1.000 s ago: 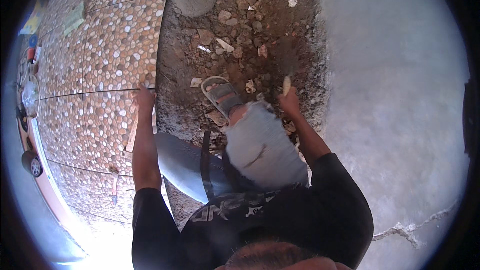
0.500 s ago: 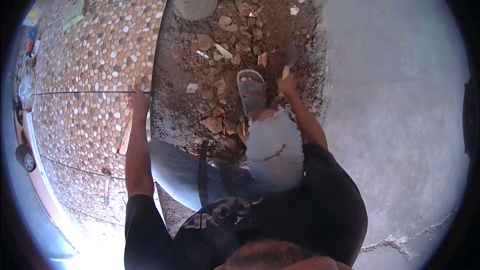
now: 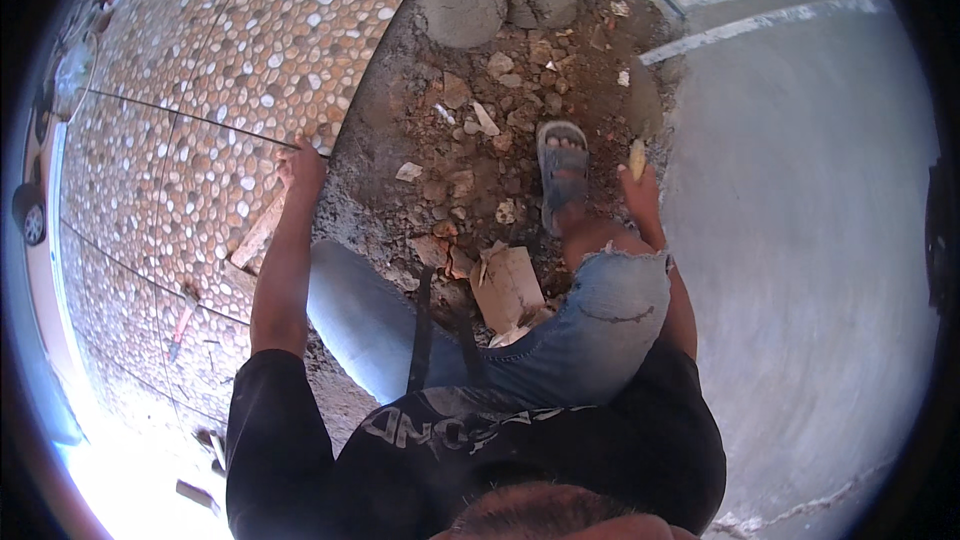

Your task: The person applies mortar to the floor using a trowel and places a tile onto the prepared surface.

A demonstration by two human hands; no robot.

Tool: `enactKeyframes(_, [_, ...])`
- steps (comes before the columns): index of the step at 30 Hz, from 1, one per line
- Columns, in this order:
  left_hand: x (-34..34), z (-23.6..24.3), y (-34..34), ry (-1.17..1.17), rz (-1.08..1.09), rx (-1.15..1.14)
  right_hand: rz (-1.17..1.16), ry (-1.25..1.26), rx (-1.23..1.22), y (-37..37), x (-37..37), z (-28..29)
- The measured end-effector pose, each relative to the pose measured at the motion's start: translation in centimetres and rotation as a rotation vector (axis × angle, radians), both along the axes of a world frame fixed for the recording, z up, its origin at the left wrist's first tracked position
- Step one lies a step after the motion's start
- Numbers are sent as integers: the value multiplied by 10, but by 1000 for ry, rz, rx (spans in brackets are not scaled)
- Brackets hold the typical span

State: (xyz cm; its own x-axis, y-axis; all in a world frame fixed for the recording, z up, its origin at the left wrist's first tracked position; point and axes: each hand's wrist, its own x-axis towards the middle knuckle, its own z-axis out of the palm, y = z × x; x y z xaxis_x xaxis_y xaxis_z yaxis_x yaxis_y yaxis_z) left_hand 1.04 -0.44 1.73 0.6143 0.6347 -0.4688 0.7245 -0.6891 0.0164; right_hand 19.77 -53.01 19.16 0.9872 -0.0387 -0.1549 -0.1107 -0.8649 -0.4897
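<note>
My right hand [image 3: 641, 192] is closed round the pale yellowish handle of a trowel [image 3: 638, 155]. Its blade, smeared by motion, points away over the dirt beside the grey wall-like slab. On the left, my left hand [image 3: 303, 168] rests at the edge of the pebble-patterned tiles [image 3: 240, 90], by a dark joint line. The fingers of that hand are partly stretched over the tile and hold nothing that I can see. Next to my left forearm lies a piece of wood [image 3: 258, 235]. Rubble and soil [image 3: 455, 175] fill the strip between my two hands.
Grey mortar mounds [image 3: 462, 8] sit at the far end of the strip. My sandalled foot [image 3: 565, 165] stands in the rubble, near a broken tan piece [image 3: 507, 285]. A red-handled tool [image 3: 183, 325] lies on the tiles. Smooth grey concrete [image 3: 800, 240] spans the right side.
The view has shifted, so the scene sits farther right. My right hand keeps the trowel, its blade still blurred. The left hand stays at the tile edge. The broken tan piece now shows between my legs.
</note>
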Motion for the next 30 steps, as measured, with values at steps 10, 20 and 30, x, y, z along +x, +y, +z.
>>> enactKeyframes(10, [-12,-3,2,-90,87,-41,192,229,129,-25,113,-113])
enactKeyframes(20, [-4,22,6,-69,218,-140,1146,735,248,101,158,-131])
enactKeyframes(30, [61,35,-13,-226,686,-319,1078,906,564,184,239,-107])
